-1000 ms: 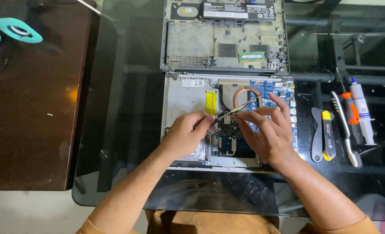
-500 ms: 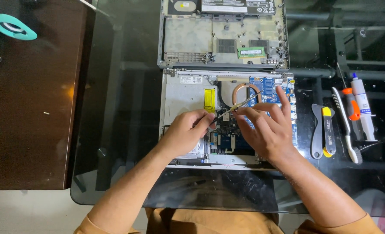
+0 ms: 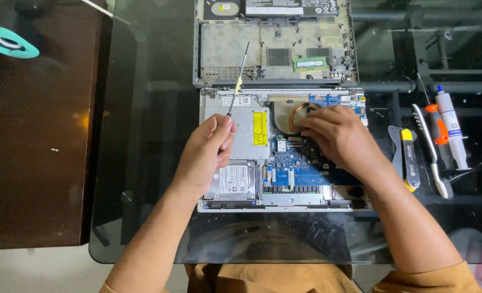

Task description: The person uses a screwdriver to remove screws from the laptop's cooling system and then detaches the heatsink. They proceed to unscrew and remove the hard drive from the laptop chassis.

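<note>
An opened laptop base (image 3: 241, 111) lies on the glass table, showing a silver optical drive, a hard drive (image 3: 238, 180), a blue circuit board (image 3: 298, 165) and a copper heat pipe (image 3: 294, 113). My left hand (image 3: 207, 153) is closed around a thin screwdriver (image 3: 238, 81) whose shaft points up and away over the drive. My right hand (image 3: 339, 138) rests palm down on the board, its fingertips at the heat pipe and fan area. The removed bottom cover (image 3: 235, 46) lies just beyond the base.
At the right lie a grey pry tool (image 3: 397, 146), a yellow and black tool (image 3: 409, 160), a white brush (image 3: 431, 149), an orange screwdriver (image 3: 437, 130) and a white paste syringe (image 3: 451, 127). A dark wooden table (image 3: 35, 135) with a teal tape roll (image 3: 9, 43) stands left.
My left hand has swung the screwdriver from pointing right at the board's middle to pointing up over the drive. My right hand moved up onto the heat pipe area.
</note>
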